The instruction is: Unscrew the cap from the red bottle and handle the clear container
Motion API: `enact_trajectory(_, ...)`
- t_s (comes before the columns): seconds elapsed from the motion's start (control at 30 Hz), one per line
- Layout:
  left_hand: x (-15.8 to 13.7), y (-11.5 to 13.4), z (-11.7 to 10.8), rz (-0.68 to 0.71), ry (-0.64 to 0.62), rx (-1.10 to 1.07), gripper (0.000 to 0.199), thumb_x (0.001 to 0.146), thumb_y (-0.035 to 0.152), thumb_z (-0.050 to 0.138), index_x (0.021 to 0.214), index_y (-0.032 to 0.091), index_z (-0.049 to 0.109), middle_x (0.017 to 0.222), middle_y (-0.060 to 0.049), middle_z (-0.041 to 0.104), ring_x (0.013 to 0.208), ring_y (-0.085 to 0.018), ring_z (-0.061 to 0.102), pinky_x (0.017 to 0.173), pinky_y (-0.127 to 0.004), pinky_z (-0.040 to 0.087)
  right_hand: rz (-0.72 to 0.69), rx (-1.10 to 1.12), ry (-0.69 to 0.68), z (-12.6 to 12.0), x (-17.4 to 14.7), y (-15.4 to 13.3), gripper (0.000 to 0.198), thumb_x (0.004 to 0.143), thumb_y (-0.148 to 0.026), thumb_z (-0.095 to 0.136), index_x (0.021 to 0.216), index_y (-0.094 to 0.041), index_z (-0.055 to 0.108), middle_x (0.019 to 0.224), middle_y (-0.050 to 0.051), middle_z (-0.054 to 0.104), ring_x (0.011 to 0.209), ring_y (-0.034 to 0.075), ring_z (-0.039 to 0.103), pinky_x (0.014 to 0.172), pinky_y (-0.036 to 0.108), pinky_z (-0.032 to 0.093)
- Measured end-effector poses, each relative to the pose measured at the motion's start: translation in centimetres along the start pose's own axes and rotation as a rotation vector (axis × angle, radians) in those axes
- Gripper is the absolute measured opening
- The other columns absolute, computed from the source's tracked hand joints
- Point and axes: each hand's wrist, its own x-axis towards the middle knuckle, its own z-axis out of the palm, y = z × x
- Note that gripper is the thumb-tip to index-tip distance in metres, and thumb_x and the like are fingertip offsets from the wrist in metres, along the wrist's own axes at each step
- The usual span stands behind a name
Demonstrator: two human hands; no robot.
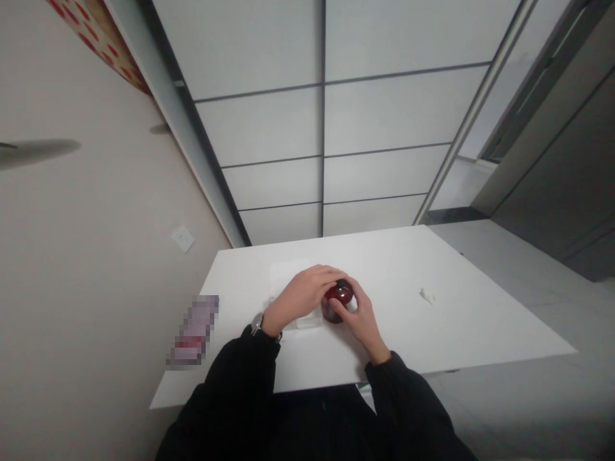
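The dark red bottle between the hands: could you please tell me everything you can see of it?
The dark red bottle is small, rounded and glossy, like tinted glass or plastic, with a black cap on top. It stands upright on the white table, at the edge of a white sheet. The left hand covers its left side and top; the right hand cups its right side. Its lower part is hidden.

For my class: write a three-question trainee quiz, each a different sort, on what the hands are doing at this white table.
1. True or false: both hands touch the dark red jar.
2. Which wrist bears the watch? A) left B) right
3. Fill in: a small white scrap lies on the table to the ____ of the hands.

Key: 1 true: left hand and right hand both grip it. 2 A. 3 right.
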Motion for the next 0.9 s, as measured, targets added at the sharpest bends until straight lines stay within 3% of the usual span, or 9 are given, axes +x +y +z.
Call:
enact_trajectory(0.13, 0.5, -0.1, -0.2, -0.011, 0.017, -0.089, 0.031, 0.107, 0.015, 0.052, 0.126, 0.023, 0.075, 0.121, -0.007, 0.076, 0.113, -0.022, 0.071, 0.106, -0.04, 0.057, 0.017, 0.013, -0.007, -0.2, -0.5, 0.2, 0.05, 0.091, -0.046, 0.073, 0.134, -0.022, 0.065, 0.134, 0.012, 0.072, 0.125, 0.031, 0.067, 0.111, 0.05, 0.053)
enact_trajectory(0.4, 0.5, -0.5, 0.2, 0.005, 0.03, -0.191, 0.04, 0.102, 0.01, 0.057, 0.139, 0.019, 0.069, 0.137, -0.01, 0.074, 0.126, -0.024, 0.07, 0.114, -0.041, 0.052, 0.027, 0.023, -0.015, -0.2, -0.4, 0.5, 0.055, 0.089, -0.046, 0.075, 0.136, -0.021, 0.062, 0.134, 0.014, 0.071, 0.126, 0.032, 0.067, 0.111, 0.05, 0.053)
enact_trajectory(0.73, 0.8, 0.2, -0.4, -0.05, -0.01, -0.122, 0.034, 0.101, 0.012, 0.06, 0.131, 0.022, 0.072, 0.135, -0.006, 0.076, 0.126, -0.023, 0.071, 0.114, -0.041, 0.052, 0.025, 0.034, -0.026, -0.2, -0.3, 0.2, 0.053, 0.089, -0.045, 0.074, 0.135, -0.021, 0.062, 0.134, 0.014, 0.072, 0.125, 0.032, 0.068, 0.111, 0.051, 0.054)
enact_trajectory(0.9, 1.2, 0.9, 0.3, -0.163, 0.07, -0.018, 0.016, 0.098, 0.021, 0.07, 0.113, 0.021, 0.075, 0.111, -0.005, 0.078, 0.104, -0.024, 0.074, 0.101, -0.038, 0.057, -0.001, 0.048, -0.048, -0.3, -0.2, -0.1, 0.053, 0.091, -0.043, 0.072, 0.138, -0.022, 0.061, 0.14, 0.013, 0.069, 0.131, 0.031, 0.065, 0.115, 0.051, 0.05)
